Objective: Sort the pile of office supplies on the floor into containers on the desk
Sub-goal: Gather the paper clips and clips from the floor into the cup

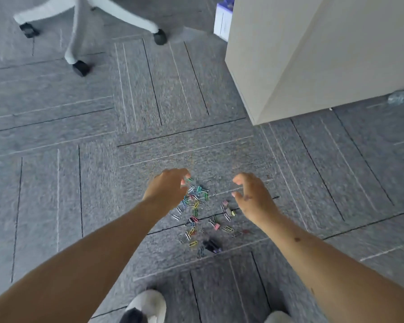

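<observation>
Two hands: your left hand (pixel 167 186) curled over the pile (pixel 196 207), grip unreadable; right hand (pixel 252 194) loose, empty.
Pile: pinch paper clips (pixel 193 197) first, near binder clips (pixel 212 245) separately.

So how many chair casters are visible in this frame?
3 casters: one at the top left, one nearer the camera, one further right. Others may be out of frame.

Grey carpet floor (pixel 56 183) bears a paper-clip pile (pixel 197 206) and chair castors (pixel 81 68).
</observation>
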`<control>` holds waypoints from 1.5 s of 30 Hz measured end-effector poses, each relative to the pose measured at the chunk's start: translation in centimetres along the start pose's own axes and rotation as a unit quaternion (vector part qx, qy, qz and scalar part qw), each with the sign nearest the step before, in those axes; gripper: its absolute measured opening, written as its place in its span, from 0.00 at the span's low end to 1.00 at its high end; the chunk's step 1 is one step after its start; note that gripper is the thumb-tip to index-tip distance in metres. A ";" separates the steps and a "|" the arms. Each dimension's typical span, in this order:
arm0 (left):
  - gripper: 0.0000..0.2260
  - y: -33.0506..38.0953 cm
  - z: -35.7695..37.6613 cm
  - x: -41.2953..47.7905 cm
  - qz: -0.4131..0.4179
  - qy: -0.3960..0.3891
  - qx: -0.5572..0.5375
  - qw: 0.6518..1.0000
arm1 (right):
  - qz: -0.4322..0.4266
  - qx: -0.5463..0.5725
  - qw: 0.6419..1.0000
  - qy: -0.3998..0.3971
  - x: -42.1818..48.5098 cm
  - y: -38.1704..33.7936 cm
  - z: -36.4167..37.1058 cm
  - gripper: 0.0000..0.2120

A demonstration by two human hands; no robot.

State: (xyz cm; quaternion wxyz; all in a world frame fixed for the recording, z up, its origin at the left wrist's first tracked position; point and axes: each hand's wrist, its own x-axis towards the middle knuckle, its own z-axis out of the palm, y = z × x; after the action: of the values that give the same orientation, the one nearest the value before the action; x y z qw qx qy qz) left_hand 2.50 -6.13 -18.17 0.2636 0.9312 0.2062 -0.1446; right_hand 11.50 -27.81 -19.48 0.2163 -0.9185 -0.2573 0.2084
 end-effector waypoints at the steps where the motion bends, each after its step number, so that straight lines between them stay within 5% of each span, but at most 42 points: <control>1: 0.13 -0.7 1.4 -0.1 -0.001 -0.008 -0.007 1.000 | 0.005 0.001 1.000 -0.008 -0.4 0.8 1.4 0.14; 8: 0.20 -3.8 7.4 0.0 0.005 -0.024 0.000 1.000 | 0.028 0.007 0.999 -0.022 -0.2 4.1 8.2 0.14; 15: 0.18 -4.8 9.2 2.2 0.022 0.006 -0.007 1.000 | 0.075 0.056 0.995 0.044 1.5 4.8 11.6 0.10; 28: 0.17 -4.6 9.3 7.0 -0.001 0.043 -0.056 0.997 | 0.021 0.010 1.000 0.010 2.5 5.6 12.0 0.06; 34: 0.09 -5.2 8.9 8.3 0.012 0.034 -0.033 0.999 | 0.003 0.036 0.999 -0.001 3.2 6.0 12.3 0.07; 45: 0.05 -5.4 9.0 8.8 0.025 0.006 -0.003 1.000 | 0.053 0.074 0.996 0.011 4.6 6.2 12.0 0.08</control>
State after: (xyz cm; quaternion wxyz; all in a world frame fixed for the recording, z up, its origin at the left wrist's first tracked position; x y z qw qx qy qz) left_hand 6.29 -4.18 -31.23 0.2688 0.9361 0.1848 -0.1319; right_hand 11.51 -26.56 -33.62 0.2755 -0.9145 -0.1894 0.2278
